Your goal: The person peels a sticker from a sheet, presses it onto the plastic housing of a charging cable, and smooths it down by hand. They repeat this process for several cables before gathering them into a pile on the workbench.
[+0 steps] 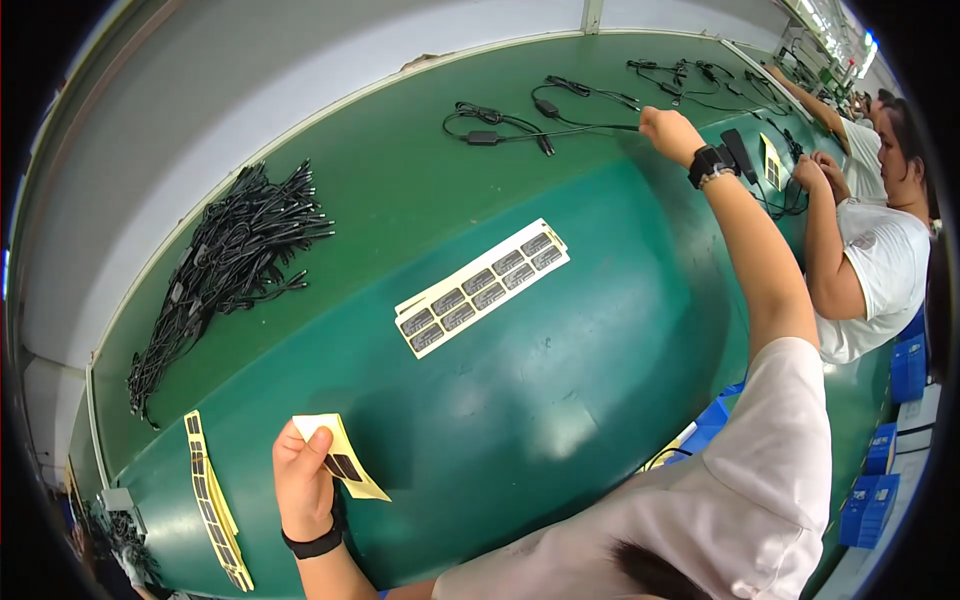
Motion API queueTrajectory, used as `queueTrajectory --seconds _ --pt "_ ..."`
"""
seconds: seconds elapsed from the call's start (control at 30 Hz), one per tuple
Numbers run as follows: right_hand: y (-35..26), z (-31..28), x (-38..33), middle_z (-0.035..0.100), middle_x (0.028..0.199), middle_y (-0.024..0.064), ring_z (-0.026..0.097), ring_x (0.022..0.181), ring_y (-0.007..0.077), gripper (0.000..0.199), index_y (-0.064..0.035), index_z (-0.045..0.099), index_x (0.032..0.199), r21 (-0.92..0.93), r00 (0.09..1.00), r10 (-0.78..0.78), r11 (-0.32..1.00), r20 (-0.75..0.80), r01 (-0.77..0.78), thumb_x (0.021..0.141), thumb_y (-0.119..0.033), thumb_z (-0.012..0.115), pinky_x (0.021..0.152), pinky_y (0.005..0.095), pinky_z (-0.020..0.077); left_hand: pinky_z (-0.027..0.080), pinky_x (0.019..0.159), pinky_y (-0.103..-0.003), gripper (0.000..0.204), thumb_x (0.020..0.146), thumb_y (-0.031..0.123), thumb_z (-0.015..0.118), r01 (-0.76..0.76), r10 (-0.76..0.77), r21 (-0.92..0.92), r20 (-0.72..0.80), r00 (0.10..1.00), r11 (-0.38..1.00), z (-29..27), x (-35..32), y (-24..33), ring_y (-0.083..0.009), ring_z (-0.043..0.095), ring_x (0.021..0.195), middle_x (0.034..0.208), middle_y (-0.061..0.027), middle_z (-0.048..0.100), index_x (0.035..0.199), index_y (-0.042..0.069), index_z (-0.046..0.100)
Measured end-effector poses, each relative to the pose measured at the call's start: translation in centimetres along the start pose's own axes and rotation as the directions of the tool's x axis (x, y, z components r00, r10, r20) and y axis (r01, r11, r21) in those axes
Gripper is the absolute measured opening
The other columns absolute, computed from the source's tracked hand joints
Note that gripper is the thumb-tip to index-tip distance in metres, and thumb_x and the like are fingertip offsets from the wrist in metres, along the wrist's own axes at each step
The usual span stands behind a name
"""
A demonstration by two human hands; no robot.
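Currently, left hand [303, 475]: fingers pinched on a pale yellow label sheet [357, 478], thumb on top, held up over the near part of the bench [400, 220].
Right hand [668, 135]: stretched to the far side; fingers look closed on a black cable [595, 128], though the exact contact is too small to tell.
Label sheet, handling: probably light, thin and springy, apt to curl or crease; best held by a bare margin, off the dark labels [343, 467], whose backs are likely tacky.
Black cable, handling: likely light and limp, its smooth sheath able to slide; a small dark box [482, 138], seemingly on the same line, should give a stiffer hold.
Flat sheet [483, 288]: on the bench between the hands, two rows of dark rectangles.
Narrow strip [212, 500]: on the bench, left of the left hand.
Cable bundle [225, 255]: tangled, likely to snag; better parted lead by lead.
Writing: fine pale print on the rectangles, too small to read; no brand legible.
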State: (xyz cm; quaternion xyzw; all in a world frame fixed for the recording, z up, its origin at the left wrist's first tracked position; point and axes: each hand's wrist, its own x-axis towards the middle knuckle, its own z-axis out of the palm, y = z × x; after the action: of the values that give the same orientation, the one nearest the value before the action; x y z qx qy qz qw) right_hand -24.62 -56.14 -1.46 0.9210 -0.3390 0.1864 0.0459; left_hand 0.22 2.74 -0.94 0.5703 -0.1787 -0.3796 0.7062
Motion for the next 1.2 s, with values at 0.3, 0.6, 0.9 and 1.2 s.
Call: queueTrajectory --seconds 0.3,0.6,0.9,1.2 --pt "3.7 0.7 -2.2 0.062 0.076 0.0156 0.059 0.076 0.0347 0.011 -0.0042 0.058 0.084 0.133 0.978 0.018 0.991 -0.206 0.01 0.082 -0.015 0.059 0.067 0.0418 0.0458 0.048 0.075 -0.026 0.018 0.087 0.015 0.06 0.001 -0.001 0.002 0.014 1.0 1.0 -0.4 0.7 -0.5 -0.0139 0.062 0.081 0.093 -0.0066 0.065 0.1 0.003 0.058" --pt "-1.2 -1.8 -7.7 0.062 0.084 0.0161 0.058 0.081 0.0338 0.016 -0.0003 0.059 0.078 0.152 0.98 -0.081 0.987 0.18 0.053 0.078 -0.016 0.063 0.071 0.0404 0.0476 0.046 0.072 -0.025 0.015 0.085 0.013 0.063 0.032 -0.032 -0.003 -0.066 0.997 0.999 0.4 1.2 -0.1 -0.0113 0.061 0.078 0.089 -0.0048 0.065 0.095 0.002 0.059" --pt "1.5 -3.1 -10.6 0.059 0.072 0.0095 0.059 0.069 0.0226 0.015 -0.001 0.058 0.084 0.271 0.955 0.041 0.955 0.292 -0.124 0.083 -0.016 0.06 0.063 0.0322 0.0473 0.047 0.075 -0.025 0.018 0.087 0.014 0.06 0.016 -0.016 0.008 -0.021 1.0 1.0 0.8 1.8 0.1 -0.0129 0.061 0.081 0.093 -0.006 0.065 0.1 0.002 0.058" --pt "-0.5 -19.9 -3.9 0.045 0.06 -0.0027 0.045 0.054 0.0074 0.028 0.0017 0.056 0.1 0.995 0.914 0.398 0.077 -0.084 0.058 0.09 -0.024 0.055 0.053 0.0165 0.0381 0.046 0.077 -0.025 0.019 0.087 0.014 0.06 0.0 0.0 0.041 0.012 1.0 0.999 -0.3 1.7 -0.3 -0.0124 0.061 0.082 0.095 -0.0056 0.065 0.102 0.002 0.058"
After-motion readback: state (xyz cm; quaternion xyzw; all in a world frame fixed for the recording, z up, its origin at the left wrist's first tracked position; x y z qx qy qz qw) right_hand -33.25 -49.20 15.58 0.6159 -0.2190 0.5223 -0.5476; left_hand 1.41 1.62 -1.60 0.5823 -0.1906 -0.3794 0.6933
